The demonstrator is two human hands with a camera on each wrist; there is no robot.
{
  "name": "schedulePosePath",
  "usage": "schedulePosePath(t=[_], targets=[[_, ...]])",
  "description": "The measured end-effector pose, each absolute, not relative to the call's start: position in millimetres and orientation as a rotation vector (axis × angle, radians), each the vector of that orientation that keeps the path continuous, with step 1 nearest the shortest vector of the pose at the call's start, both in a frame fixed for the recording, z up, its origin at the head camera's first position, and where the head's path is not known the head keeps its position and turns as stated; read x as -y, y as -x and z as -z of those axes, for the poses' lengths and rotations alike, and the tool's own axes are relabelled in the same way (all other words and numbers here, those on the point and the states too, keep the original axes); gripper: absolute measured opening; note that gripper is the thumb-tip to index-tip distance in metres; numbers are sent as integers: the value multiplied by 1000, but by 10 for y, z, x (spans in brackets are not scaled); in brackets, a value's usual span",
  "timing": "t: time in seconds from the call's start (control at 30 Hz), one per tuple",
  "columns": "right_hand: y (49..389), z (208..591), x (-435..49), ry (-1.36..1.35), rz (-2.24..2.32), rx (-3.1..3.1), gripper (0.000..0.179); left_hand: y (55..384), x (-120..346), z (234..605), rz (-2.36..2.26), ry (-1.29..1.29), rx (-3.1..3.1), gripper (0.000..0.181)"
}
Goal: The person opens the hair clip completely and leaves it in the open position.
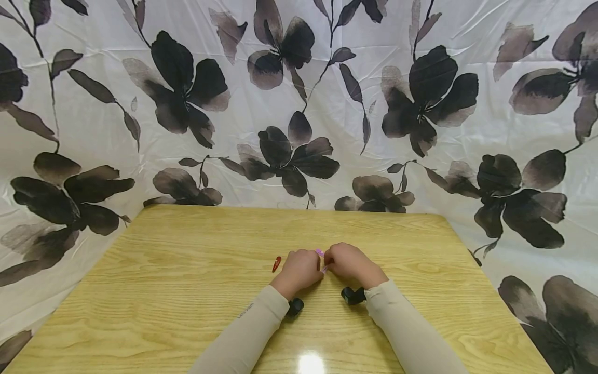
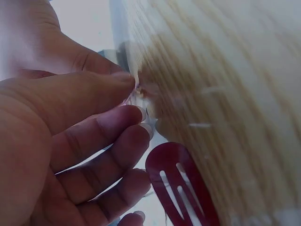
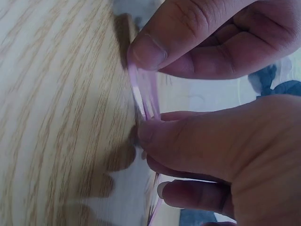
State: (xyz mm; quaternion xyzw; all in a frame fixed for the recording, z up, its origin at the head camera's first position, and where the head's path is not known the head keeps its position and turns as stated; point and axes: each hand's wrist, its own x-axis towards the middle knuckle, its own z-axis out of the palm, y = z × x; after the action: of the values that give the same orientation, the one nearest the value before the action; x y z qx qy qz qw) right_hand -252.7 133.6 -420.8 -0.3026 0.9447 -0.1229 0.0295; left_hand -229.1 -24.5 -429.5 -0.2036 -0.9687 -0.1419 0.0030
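A pink hair clip [image 3: 152, 96] is held edge-on between both hands, low over the table. My left hand [image 1: 303, 269] pinches one end between thumb and forefinger, its other fingers loosely bent in the left wrist view. The other end is pinched by my right hand [image 1: 351, 262], whose thumb [image 3: 162, 136] lies along it. Between the hands, on their far side, a second purple piece [image 1: 320, 253] shows; I cannot tell whether it is touched. A red hair clip [image 1: 276, 264] with slots lies on the table just left of my left hand.
The wooden table [image 1: 187, 291] has a glossy top, with its far edge along a white cloth [image 1: 355, 156] printed with dark flowers. Black devices [image 1: 352, 295] are strapped at both wrists, close above the table.
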Motion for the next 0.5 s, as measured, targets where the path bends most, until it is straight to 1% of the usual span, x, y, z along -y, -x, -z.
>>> schedulePosePath(t=[0.2, 0.5], targets=[[2511, 4217, -1374, 890, 397, -2911, 11, 2295, 238, 4288, 374, 642, 3041, 37], [2484, 4227, -1436, 887, 469, -2932, 7, 2263, 276, 4185, 407, 624, 3006, 40]])
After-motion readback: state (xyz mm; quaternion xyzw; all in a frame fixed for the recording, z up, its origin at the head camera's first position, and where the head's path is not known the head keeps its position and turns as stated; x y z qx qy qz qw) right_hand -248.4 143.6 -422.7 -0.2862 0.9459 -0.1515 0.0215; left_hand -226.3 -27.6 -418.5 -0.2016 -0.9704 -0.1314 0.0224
